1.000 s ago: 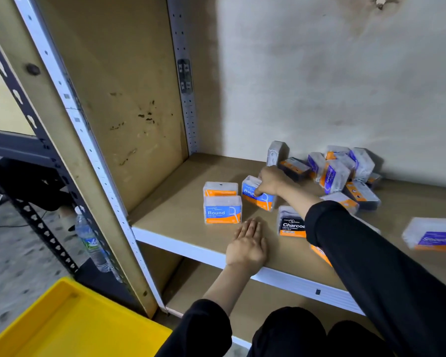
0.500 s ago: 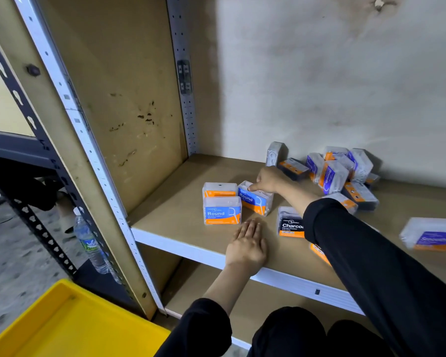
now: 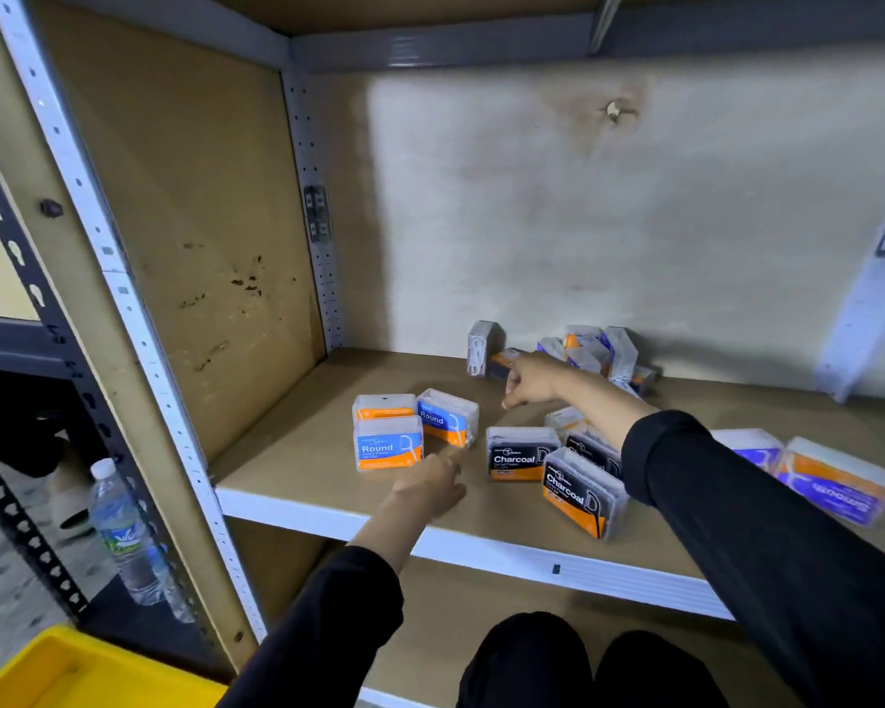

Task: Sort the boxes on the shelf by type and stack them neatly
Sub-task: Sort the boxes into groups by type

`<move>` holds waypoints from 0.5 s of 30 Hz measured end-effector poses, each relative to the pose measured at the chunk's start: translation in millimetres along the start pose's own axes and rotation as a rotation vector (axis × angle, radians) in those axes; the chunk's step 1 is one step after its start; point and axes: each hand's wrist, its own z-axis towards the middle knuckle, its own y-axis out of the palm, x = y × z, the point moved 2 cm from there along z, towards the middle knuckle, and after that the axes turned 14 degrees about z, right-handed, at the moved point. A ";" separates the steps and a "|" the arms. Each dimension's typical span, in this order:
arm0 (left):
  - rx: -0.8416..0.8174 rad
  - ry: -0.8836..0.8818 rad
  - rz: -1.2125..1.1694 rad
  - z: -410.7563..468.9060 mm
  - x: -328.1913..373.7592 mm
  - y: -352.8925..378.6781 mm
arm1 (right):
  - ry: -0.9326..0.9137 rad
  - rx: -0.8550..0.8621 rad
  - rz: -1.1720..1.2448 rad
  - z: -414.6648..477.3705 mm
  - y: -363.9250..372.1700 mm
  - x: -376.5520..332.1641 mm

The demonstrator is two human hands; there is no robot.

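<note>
Three blue-and-orange "Round" boxes sit together at the left of the wooden shelf (image 3: 287, 442): one in front (image 3: 389, 449), one behind it (image 3: 384, 407), and a third (image 3: 448, 419) angled beside them. My left hand (image 3: 430, 482) reaches toward that third box, with a fingertip at its lower corner. My right hand (image 3: 530, 380) hovers further back and holds nothing. Black "Charcoal" boxes (image 3: 521, 454) (image 3: 581, 495) lie under my right forearm. A jumbled pile of boxes (image 3: 601, 350) sits at the back wall. Purple-and-orange boxes (image 3: 834, 485) lie at the right.
A single clear box (image 3: 481, 347) stands upright left of the pile. The shelf's white front edge (image 3: 481, 546) runs below my arms. A water bottle (image 3: 124, 534) stands left of the perforated post (image 3: 124, 298). A yellow bin (image 3: 72, 671) is at the bottom left.
My right hand let go of the third Round box beside the other two and moved back toward the pile. My left hand lifted off the shelf and moved toward that box.
</note>
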 end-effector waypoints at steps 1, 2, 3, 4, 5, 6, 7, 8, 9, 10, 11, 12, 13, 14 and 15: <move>0.005 0.009 0.001 -2.6 0.0 -7.0 | -0.004 -0.005 0.012 -5.7 -3.2 2.7; 0.018 0.018 0.003 -4.2 0.3 -13.7 | -0.007 -0.010 0.023 -11.3 -6.0 4.9; 0.034 0.026 0.013 -6.2 1.2 -19.9 | -0.011 -0.015 0.029 -16.7 -8.4 7.5; 0.046 0.027 0.029 -7.0 2.1 -25.5 | -0.011 -0.021 0.030 -21.6 -10.2 9.9; 0.059 0.024 0.041 -9.0 3.4 -31.3 | -0.013 -0.025 0.030 -25.6 -11.3 12.5; 0.088 0.027 0.049 -10.3 4.8 -37.3 | -0.012 -0.024 0.028 -29.8 -12.6 15.0; 0.108 0.029 0.029 -10.6 5.3 -42.5 | -0.012 -0.023 0.025 -32.2 -13.3 16.8; 0.119 0.033 -0.006 -9.8 5.2 -46.4 | -0.013 -0.021 0.020 -34.3 -13.9 18.2; 0.131 0.036 -0.026 -10.4 5.9 -51.2 | -0.015 -0.017 0.020 -37.1 -14.8 19.3; 0.146 0.043 -0.035 -10.9 6.7 -55.4 | -0.019 -0.015 0.021 -39.3 -15.7 20.1; 0.157 0.047 -0.038 -11.5 7.7 -59.3 | -0.024 -0.012 0.021 -41.3 -16.6 20.8; 0.167 0.051 -0.034 -10.7 8.5 -62.5 | -0.026 -0.007 0.024 -43.1 -17.6 21.4; 0.179 0.052 -0.032 -10.6 9.7 -65.4 | -0.029 -0.003 0.029 -44.5 -18.7 22.2; 0.191 0.054 -0.026 -10.3 10.9 -68.0 | -0.032 0.000 0.036 -45.3 -19.6 23.1; 0.201 0.055 -0.013 -9.9 12.2 -70.7 | -0.035 0.006 0.043 -46.2 -20.6 23.9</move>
